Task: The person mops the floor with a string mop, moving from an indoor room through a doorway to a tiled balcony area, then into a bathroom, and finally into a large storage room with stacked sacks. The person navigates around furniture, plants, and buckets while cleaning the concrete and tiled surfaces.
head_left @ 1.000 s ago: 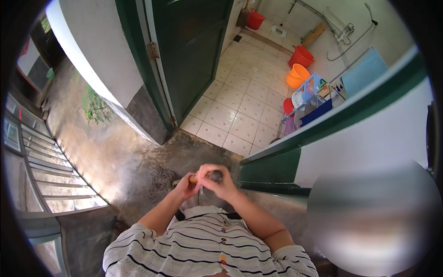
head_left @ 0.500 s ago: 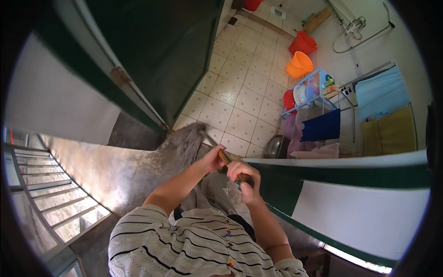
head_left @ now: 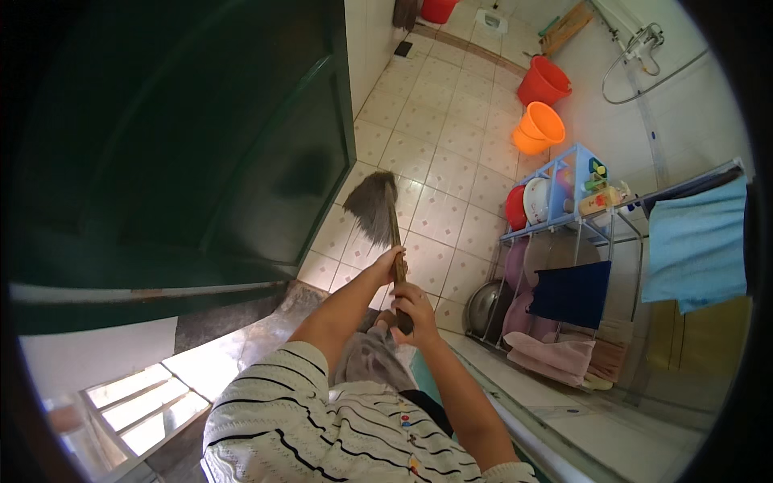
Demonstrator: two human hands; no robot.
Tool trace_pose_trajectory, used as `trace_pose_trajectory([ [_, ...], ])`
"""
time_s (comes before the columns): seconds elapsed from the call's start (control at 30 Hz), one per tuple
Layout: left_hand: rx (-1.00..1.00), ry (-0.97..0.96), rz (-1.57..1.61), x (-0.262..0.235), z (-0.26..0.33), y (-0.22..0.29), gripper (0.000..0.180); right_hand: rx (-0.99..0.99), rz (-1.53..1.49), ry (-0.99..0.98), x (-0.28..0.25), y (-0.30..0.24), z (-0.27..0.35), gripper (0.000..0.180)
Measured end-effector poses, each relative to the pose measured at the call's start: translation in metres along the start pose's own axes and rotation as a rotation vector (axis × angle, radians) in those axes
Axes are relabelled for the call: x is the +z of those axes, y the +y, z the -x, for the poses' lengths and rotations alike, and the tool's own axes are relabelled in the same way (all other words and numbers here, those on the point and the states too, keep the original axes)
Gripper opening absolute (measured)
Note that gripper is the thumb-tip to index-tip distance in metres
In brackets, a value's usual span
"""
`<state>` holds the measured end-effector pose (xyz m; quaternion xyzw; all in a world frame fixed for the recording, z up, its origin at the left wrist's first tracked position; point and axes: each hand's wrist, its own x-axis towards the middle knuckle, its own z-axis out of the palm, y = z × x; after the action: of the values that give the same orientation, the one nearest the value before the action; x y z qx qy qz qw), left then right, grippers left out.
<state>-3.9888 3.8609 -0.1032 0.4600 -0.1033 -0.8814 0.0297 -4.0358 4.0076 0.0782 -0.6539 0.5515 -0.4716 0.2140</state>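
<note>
A broom (head_left: 372, 208) with a grey-brown fan of bristles and a short wooden handle slants out ahead of me over the pale tiled floor (head_left: 447, 181). My left hand (head_left: 388, 264) is closed around the handle's middle. Nearer to me, my right hand (head_left: 415, 309) grips the handle close to its end. The bristles are over the tiles to the right of the dark green door (head_left: 233, 177); whether they touch the floor I cannot tell.
On the right stands a metal rack (head_left: 576, 233) with basins and bottles. Towels, one light blue (head_left: 694, 245), hang beside it. Beyond are an orange bucket (head_left: 538, 129) and a red bucket (head_left: 544, 80). A squat toilet (head_left: 491, 22) is at the far end.
I have moved forward through the doorway onto the tiles. The broom's bristles have gone from the grey threshold floor to above the tiles, and both hands still hold the handle.
</note>
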Motion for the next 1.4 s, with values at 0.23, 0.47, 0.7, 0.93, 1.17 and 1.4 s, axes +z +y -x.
trace_pose_trajectory([
  [0.23,-0.069,0.029,-0.066,0.039,-0.026,0.085,0.029,0.302,0.066,-0.177,-0.014,0.094,-0.067,0.054],
  [0.47,-0.04,0.095,-0.161,0.073,-0.106,0.242,0.023,0.297,0.136,-0.262,-0.054,0.167,-0.231,0.052],
  [0.7,-0.066,0.052,-0.282,0.141,-0.157,0.422,0.024,0.284,0.154,-0.253,-0.093,0.256,-0.398,0.047],
  [0.93,-0.025,0.078,-0.352,0.213,-0.257,0.542,0.021,0.379,0.149,-0.203,-0.155,0.377,-0.504,0.035],
  [1.17,0.019,0.243,-0.53,0.313,-0.364,0.658,0.022,0.357,0.212,-0.094,-0.228,0.519,-0.596,0.032],
  [1.4,0.043,0.243,-0.429,0.42,-0.45,0.711,0.022,0.358,0.208,0.3,-0.333,0.573,-0.641,0.026],
])
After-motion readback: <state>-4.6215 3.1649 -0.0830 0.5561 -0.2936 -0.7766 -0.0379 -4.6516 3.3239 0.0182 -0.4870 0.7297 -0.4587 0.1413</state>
